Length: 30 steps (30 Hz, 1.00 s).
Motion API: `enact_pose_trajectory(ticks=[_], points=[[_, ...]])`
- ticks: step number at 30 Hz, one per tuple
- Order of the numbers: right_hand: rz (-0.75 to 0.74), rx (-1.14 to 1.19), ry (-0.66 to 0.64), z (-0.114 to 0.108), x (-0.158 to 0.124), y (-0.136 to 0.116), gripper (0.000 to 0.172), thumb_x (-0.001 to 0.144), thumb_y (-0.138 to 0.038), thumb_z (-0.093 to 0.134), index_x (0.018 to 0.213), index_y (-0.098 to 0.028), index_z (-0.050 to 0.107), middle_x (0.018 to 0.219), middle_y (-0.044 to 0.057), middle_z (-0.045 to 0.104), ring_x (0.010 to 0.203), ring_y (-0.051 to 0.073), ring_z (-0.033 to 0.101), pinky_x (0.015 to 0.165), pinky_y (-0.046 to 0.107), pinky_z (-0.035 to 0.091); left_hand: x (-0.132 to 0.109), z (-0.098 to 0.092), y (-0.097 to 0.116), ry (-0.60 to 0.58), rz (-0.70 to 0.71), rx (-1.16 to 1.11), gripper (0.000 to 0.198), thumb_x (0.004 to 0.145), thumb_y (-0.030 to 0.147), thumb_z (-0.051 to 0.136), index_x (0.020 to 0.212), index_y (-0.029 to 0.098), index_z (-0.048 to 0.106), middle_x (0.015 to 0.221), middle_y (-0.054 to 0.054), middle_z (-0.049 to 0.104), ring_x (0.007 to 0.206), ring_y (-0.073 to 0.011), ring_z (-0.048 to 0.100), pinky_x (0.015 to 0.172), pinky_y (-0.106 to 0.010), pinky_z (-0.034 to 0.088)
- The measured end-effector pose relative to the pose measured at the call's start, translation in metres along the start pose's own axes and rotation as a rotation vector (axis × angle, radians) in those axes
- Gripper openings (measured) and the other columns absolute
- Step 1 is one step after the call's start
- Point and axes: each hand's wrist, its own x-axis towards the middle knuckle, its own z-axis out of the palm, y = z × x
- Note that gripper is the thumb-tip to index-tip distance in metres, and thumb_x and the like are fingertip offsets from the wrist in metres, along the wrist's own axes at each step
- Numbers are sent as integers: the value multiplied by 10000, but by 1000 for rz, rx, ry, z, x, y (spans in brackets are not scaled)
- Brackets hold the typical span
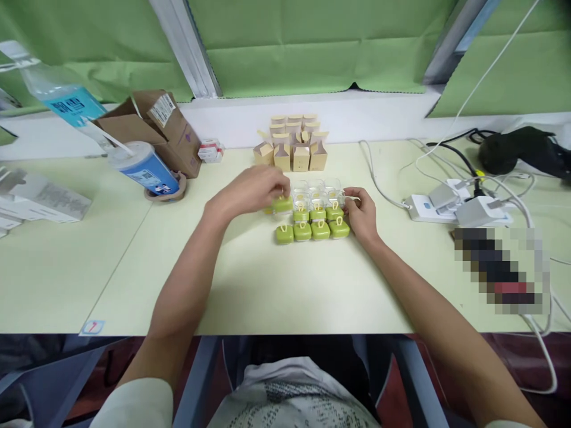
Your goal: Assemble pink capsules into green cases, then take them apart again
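Observation:
My left hand (263,187) pinches a small green-lidded case (282,205) by its top, at the left end of a block of similar cases. A front row of green lids with yellow loop handles (302,231) stands on the table, with more green lids just behind it. Farther back are clear plastic cases (314,189) with yellowish bits in some. At the right side of the block, my right hand (362,215) has thumb and fingers closed around the edge of a clear plastic case. The fingertips are partly hidden.
Small open cardboard boxes (292,145) stand by the wall. On the left are a brown carton (173,131), a blue cup (151,169) and a bottle (66,98). A power strip (423,208) with chargers and cables lies to the right, near a blurred-out item (499,270).

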Motion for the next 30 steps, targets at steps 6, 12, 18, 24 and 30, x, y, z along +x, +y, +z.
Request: enact_pose_trajectory(ticks=[6,12,18,24,30], points=[[-28,-34,-14,-1,1,3,230,902,-404,627,1076,-258,659,1122,39,738,722,179,626,709,356,530,13,10,-17,356,-150,-44,384,957,75,490,1069,223,826,1051,-112,669,1029,-294,674,929,-450,535],[-21,-13,-5,0,1,3,224,900,-401,614,1071,-262,652,1122,39,737,713,177,630,699,354,534,47,45,-35,382,-185,-53,425,949,54,447,1040,225,825,1131,-133,666,1091,-317,668,958,-499,548],[-28,-46,-22,0,1,2,228,918,-418,600,1080,-264,646,1096,33,736,725,181,629,709,353,542,56,59,-39,325,-130,-78,412,930,72,441,1014,184,828,1060,-102,676,985,-254,650,938,-432,559],[-42,-39,-17,-2,2,5,218,925,-400,615,1085,-258,657,1092,34,730,710,175,631,705,352,533,56,63,-37,322,-146,-95,372,933,73,472,1021,171,819,1067,-95,672,993,-242,648,951,-404,552],[-49,-50,-23,-3,2,6,237,941,-442,628,1091,-262,660,1128,39,737,724,172,633,690,336,533,54,61,-43,336,-143,-56,374,927,37,469,1025,136,816,1042,-102,677,976,-224,646,968,-405,552]])
